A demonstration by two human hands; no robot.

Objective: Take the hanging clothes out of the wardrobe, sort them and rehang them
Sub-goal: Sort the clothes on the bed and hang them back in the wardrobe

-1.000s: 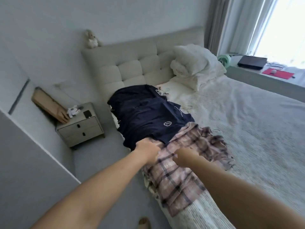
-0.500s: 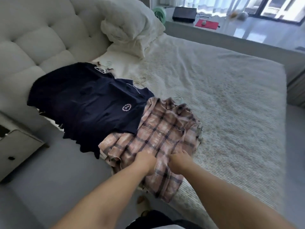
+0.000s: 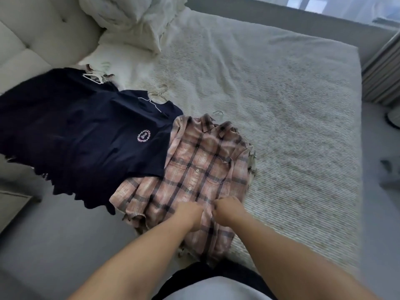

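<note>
Both hands are down on the pink-and-black plaid button shirt (image 3: pixel 201 169), which lies spread near the bed's side edge, its hem hanging over toward the floor. The left hand (image 3: pixel 190 214) and right hand (image 3: pixel 227 210) sit close together at the front placket, fingers curled into the cloth, each pinching a fold on its own side of the button line. Both forearms reach straight forward from below, nearly parallel, wrists low against the fabric.

Beside the plaid shirt, overlapping its left sleeve, lies a navy T-shirt with a round white chest logo (image 3: pixel 121 135), a thin white wire hanger (image 3: pixel 154 99) showing at its neck. Another dark garment (image 3: pixel 43 100) lies further left toward the headboard. All rest on the cream textured bedspread (image 3: pixel 281 105).

Where's the risk? The plaid shirt's sleeve is pinned under the navy T-shirt, so a sharp pull could drag that one off the bed's edge. The low hem could slide to the floor if both hands let go. And with the hanger's hook (image 3: pixel 218 114) peeking past the collar, a tug at the placket may twist the shirt off its hanger.
</note>
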